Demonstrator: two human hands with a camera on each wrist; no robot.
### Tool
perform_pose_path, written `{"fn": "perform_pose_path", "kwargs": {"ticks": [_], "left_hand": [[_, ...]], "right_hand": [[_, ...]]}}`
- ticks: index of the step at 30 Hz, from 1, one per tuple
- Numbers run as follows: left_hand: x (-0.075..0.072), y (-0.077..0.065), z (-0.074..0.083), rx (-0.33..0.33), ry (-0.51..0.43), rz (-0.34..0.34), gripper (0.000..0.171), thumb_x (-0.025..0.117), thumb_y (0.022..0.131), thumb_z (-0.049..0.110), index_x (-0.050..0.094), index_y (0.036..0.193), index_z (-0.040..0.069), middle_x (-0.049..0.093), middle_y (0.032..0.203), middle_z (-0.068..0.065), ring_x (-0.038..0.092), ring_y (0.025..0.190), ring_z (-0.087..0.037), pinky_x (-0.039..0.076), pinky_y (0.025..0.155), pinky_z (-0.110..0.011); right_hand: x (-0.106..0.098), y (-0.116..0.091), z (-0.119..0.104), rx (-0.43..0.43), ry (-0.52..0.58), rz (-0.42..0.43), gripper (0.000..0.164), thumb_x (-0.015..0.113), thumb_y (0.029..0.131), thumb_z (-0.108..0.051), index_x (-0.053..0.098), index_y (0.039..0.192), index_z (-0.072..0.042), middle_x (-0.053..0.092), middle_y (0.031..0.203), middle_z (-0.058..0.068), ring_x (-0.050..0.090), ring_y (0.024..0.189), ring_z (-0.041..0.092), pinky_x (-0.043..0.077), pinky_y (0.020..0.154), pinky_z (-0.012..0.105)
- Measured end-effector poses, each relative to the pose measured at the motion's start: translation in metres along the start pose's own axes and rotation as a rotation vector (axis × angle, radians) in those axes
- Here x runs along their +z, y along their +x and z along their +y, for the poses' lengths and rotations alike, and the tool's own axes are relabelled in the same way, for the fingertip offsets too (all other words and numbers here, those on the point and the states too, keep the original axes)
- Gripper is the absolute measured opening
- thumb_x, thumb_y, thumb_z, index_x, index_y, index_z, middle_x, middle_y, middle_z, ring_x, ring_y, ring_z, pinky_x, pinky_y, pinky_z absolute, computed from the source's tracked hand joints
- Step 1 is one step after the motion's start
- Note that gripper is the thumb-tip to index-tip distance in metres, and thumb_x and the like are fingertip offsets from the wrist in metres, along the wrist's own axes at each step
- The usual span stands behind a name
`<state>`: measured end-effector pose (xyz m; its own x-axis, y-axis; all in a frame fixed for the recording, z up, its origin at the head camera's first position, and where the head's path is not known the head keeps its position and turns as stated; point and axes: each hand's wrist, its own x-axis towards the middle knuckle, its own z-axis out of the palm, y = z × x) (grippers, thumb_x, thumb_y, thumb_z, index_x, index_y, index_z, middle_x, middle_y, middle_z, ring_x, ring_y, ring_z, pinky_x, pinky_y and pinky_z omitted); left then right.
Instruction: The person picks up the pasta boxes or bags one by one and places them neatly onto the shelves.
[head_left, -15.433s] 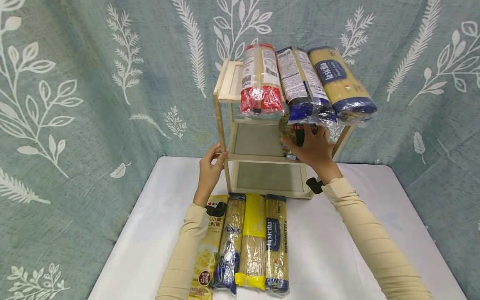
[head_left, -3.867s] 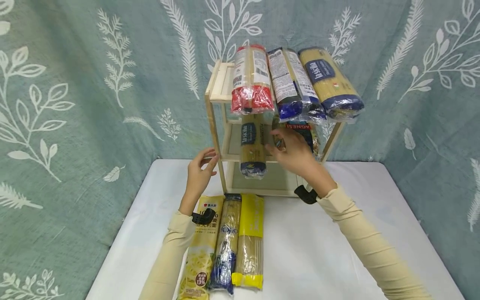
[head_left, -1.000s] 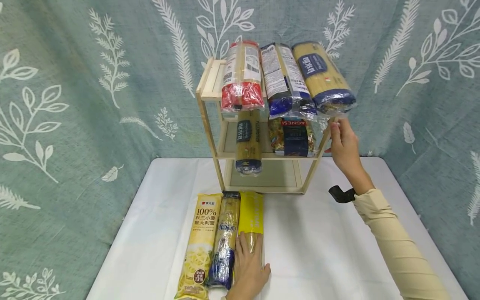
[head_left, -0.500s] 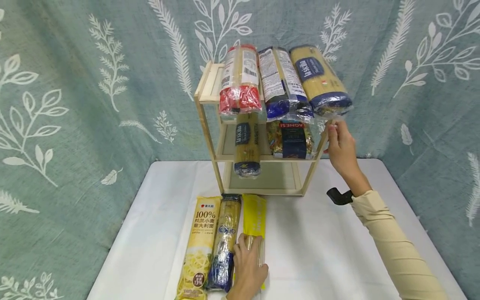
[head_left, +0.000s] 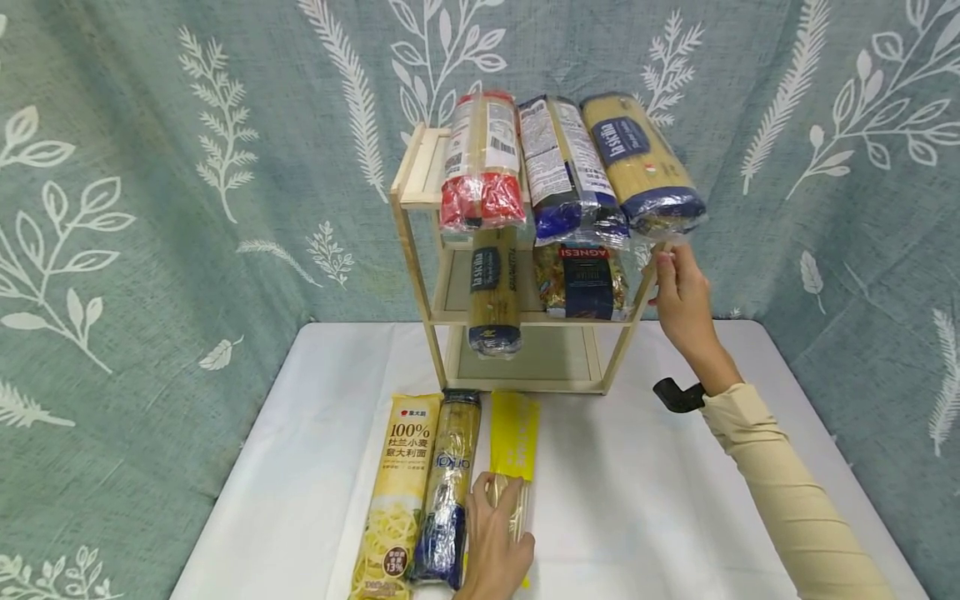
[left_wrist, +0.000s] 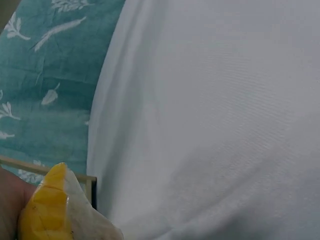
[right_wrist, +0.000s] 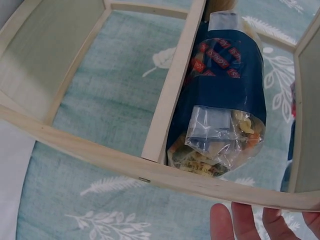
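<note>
Left grip (head_left: 497,533): curled round the yellow packet (head_left: 513,442).
Yellow packet: in front of the rack (head_left: 543,358); contact with tabletop (head_left: 637,500) unclear.
Right grip (head_left: 684,296): thumb and fingers hold the rack's right post.
Rack top: three pasta packets (head_left: 564,158).
Rack middle: spaghetti packet (head_left: 495,287) left, Agnesi bag (head_left: 585,283) right.
Front-left of rack: cream packet (head_left: 397,487), blue-ended packet (head_left: 448,487).

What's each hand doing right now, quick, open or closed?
Left hand: closed, holding the yellow pasta pack.
Right hand: closed, holding the wooden rack by its right side.
</note>
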<state>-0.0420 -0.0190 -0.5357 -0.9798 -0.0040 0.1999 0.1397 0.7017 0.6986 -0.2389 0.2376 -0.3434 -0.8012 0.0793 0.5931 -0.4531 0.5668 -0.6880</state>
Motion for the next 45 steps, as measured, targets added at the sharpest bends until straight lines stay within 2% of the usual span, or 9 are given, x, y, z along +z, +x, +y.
{"fn": "perform_pose_path", "kwargs": {"ticks": [3,7,13,21,25,31,36,45], "left_hand": [[-0.002,0.001,0.004,0.028,-0.025,0.030,0.069,0.071,0.053,-0.004,0.065,0.119,0.014,0.037,0.134,-0.022,0.042,0.114,-0.036,0.044,0.088,-0.055],[-0.006,0.005,0.009,0.051,-0.050,0.048,0.069,0.072,0.054,-0.004,0.064,0.120,0.013,0.036,0.136,-0.022,0.041,0.118,-0.038,0.041,0.093,-0.057],[-0.009,0.013,0.015,0.060,-0.089,0.055,0.072,0.072,0.055,-0.005,0.062,0.125,0.013,0.034,0.138,-0.024,0.040,0.120,-0.041,0.041,0.093,-0.062],[-0.011,0.028,0.021,0.129,-0.128,0.088,0.071,0.070,0.054,-0.006,0.065,0.122,0.014,0.034,0.137,-0.027,0.038,0.121,-0.042,0.041,0.093,-0.061],[-0.012,0.035,0.025,0.133,-0.155,0.072,0.071,0.068,0.054,-0.009,0.064,0.122,0.012,0.031,0.138,-0.028,0.035,0.123,-0.043,0.041,0.093,-0.062],[-0.011,0.047,0.031,0.116,-0.193,0.051,0.068,0.065,0.056,-0.010,0.063,0.122,0.006,0.029,0.140,-0.025,0.034,0.124,-0.040,0.042,0.094,-0.057],[-0.008,0.056,0.035,0.118,-0.201,0.061,0.066,0.065,0.057,-0.010,0.064,0.121,0.006,0.029,0.140,-0.026,0.035,0.123,-0.039,0.042,0.092,-0.056],[0.001,0.075,0.041,0.133,-0.239,0.075,0.065,0.061,0.059,-0.010,0.063,0.123,0.004,0.030,0.138,-0.027,0.036,0.121,-0.040,0.041,0.093,-0.056]], "right_hand": [[0.000,0.000,0.000,0.007,0.006,-0.002,0.033,0.031,0.105,-0.024,0.047,0.110,0.005,0.060,0.089,0.020,0.053,0.066,0.022,0.045,0.050,0.010],[0.000,-0.001,0.001,0.012,0.004,-0.002,0.034,0.031,0.105,-0.024,0.047,0.109,0.006,0.059,0.090,0.020,0.054,0.069,0.028,0.045,0.051,0.009],[0.001,0.000,0.002,0.001,0.008,0.012,0.034,0.031,0.105,-0.024,0.048,0.110,0.006,0.060,0.090,0.020,0.054,0.071,0.023,0.044,0.052,0.009],[0.002,-0.001,0.003,0.003,-0.010,0.019,0.034,0.031,0.105,-0.024,0.048,0.110,0.006,0.061,0.091,0.021,0.055,0.065,0.027,0.043,0.052,0.007],[0.002,-0.001,0.003,0.000,-0.011,0.022,0.034,0.031,0.105,-0.024,0.048,0.109,0.005,0.060,0.091,0.020,0.053,0.061,0.023,0.044,0.051,0.008],[0.003,-0.001,0.003,0.006,-0.006,0.026,0.035,0.031,0.105,-0.024,0.048,0.111,0.006,0.060,0.093,0.023,0.057,0.067,0.031,0.043,0.051,0.005],[0.004,-0.001,0.003,0.018,-0.003,0.028,0.035,0.032,0.105,-0.025,0.048,0.112,0.005,0.061,0.096,0.025,0.060,0.073,0.036,0.042,0.051,0.004],[0.003,-0.001,0.003,0.006,-0.015,0.021,0.034,0.032,0.105,-0.025,0.048,0.111,0.005,0.061,0.095,0.025,0.059,0.070,0.035,0.041,0.051,0.004]]}}
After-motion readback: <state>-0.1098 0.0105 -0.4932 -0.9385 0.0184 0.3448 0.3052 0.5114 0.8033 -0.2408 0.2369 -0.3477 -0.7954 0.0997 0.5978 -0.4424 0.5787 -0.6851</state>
